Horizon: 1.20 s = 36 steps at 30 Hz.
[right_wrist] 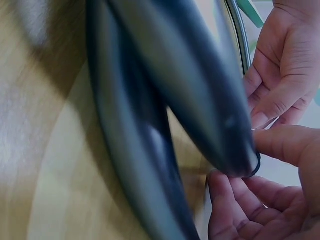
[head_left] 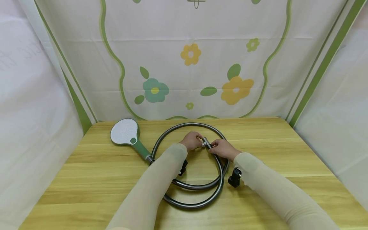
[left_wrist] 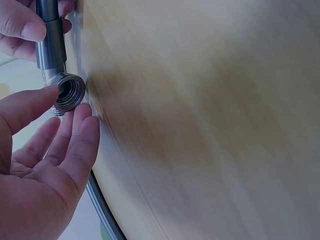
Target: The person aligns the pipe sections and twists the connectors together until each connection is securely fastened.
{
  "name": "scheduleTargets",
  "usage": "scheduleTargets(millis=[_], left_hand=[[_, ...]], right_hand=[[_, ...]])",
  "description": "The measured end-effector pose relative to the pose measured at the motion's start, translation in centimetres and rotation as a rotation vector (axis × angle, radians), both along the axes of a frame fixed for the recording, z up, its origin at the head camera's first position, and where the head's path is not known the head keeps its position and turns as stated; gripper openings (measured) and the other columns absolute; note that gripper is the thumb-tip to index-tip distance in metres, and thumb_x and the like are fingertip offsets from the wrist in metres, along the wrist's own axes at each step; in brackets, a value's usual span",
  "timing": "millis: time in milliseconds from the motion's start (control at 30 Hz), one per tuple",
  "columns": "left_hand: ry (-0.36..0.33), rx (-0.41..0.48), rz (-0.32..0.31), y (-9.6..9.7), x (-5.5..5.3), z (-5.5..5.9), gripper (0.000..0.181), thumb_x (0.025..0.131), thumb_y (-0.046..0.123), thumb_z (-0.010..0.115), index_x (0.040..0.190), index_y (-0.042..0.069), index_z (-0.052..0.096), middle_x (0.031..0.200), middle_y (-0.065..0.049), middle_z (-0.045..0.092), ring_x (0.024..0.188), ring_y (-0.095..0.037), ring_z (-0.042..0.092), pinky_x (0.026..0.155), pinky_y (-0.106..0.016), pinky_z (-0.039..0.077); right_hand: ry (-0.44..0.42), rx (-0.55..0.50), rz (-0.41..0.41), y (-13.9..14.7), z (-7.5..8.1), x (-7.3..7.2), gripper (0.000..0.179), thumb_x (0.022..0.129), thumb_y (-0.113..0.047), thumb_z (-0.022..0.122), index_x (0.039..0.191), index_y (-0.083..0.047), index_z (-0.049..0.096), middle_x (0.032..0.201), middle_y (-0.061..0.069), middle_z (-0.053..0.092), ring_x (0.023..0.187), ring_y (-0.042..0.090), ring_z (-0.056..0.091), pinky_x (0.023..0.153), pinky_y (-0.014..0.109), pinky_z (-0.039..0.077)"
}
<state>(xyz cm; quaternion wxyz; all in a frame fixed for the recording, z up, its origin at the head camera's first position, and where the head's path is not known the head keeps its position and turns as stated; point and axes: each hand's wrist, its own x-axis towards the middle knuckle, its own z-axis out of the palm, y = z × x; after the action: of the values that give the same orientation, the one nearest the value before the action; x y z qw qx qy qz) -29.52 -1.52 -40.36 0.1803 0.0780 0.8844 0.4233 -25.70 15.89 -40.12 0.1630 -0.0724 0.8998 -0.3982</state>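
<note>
A dark grey shower hose (head_left: pixel 189 207) lies coiled on the table, joined at one end to the green handle (head_left: pixel 141 149) of a white-faced shower head (head_left: pixel 123 131). At its other end is a metal tee fitting (left_wrist: pixel 71 95), whose round threaded opening shows in the left wrist view. My left hand (head_left: pixel 192 141) pinches this fitting, thumb at the opening's rim and fingertips below. My right hand (head_left: pixel 224 149) grips the hose end by its smooth sleeve (left_wrist: pixel 52 47), just beside the fitting. In the right wrist view, blurred hose close to the camera hides part of the grip.
The wooden table (head_left: pixel 95 179) runs back to a white cloth wall (head_left: pixel 172 25) printed with flowers. Similar cloth hangs at both sides. The hose loops lie around and under my wrists, each of which carries a small black camera (head_left: pixel 235 177).
</note>
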Motion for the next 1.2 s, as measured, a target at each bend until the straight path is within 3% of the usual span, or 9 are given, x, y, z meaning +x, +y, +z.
scheduleTargets(millis=[500,800,1200], left_hand=[[-0.02,-0.004,0.009,-0.8,0.5,0.8,0.036,0.089,0.005,0.066,0.125,0.004,0.061,0.092,-0.007,0.066,0.082,-0.022,0.064,0.064,-0.029,0.05],[-0.011,0.02,0.008,-1.8,1.4,1.7,0.038,0.092,0.005,0.063,0.129,0.002,0.058,0.106,-0.011,0.064,0.096,-0.029,0.063,0.077,-0.037,0.053],[0.002,0.113,0.011,-2.9,1.7,3.2,0.04,0.093,0.007,0.062,0.132,0.003,0.055,0.117,-0.015,0.06,0.107,-0.034,0.059,0.089,-0.045,0.051]], right_hand=[[0.018,0.068,0.0,0.3,-0.1,0.1,0.04,0.089,-0.016,0.065,0.122,0.006,0.061,0.115,0.02,0.065,0.083,0.019,0.063,0.067,0.03,0.052],[-0.006,0.078,-0.019,0.4,-0.2,0.2,0.043,0.089,-0.017,0.065,0.124,0.007,0.059,0.105,0.016,0.066,0.078,0.017,0.061,0.064,0.027,0.051],[0.038,0.09,-0.015,0.9,1.4,0.9,0.049,0.09,-0.016,0.062,0.129,0.012,0.052,0.112,0.024,0.062,0.084,0.023,0.062,0.067,0.032,0.054]])
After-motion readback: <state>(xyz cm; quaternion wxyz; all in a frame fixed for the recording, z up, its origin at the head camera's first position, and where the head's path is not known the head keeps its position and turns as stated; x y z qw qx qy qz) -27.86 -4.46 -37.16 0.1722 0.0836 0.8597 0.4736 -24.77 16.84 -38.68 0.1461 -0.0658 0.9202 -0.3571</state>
